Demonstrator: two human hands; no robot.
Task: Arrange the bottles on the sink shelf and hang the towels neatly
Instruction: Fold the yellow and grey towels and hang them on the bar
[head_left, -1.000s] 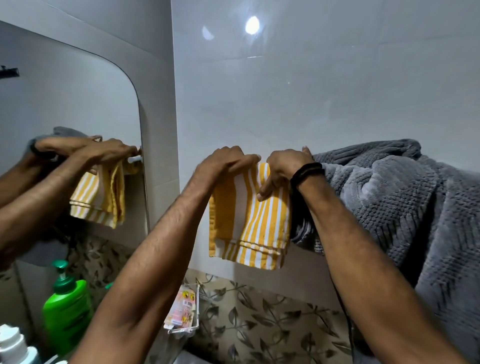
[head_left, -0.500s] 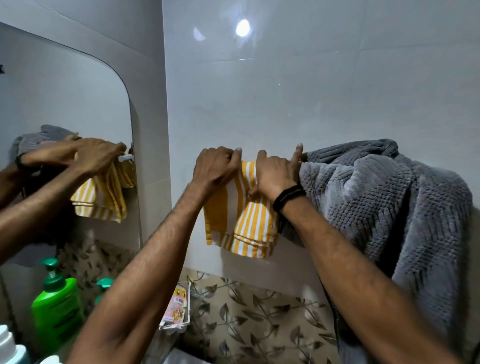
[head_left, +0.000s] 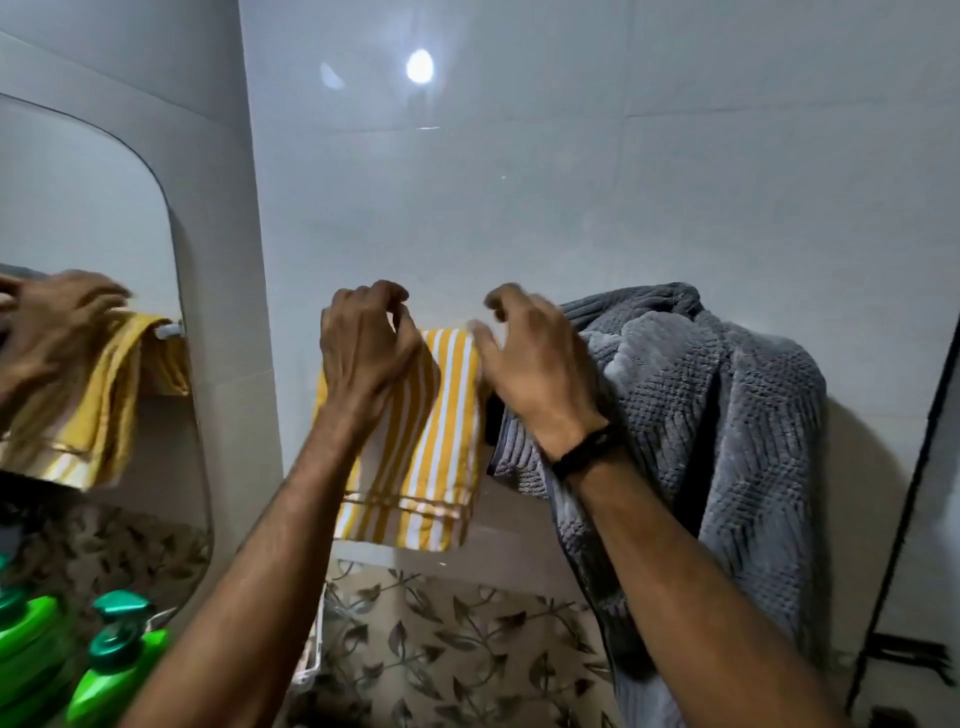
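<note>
Now the yellow-and-white striped cloth towel hangs folded on the wall, both hands loose-fingered at its top, gripping nothing; towel-hanging seems underway. Next, likely, the rumpled grey textured towel just beside needs straightening. Green plastic pump bottles stand lower left, contents unseen.

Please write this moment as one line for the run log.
left hand: open, on striped towel | right hand: open, above its top edge | grey towel: bunched to the right
</note>
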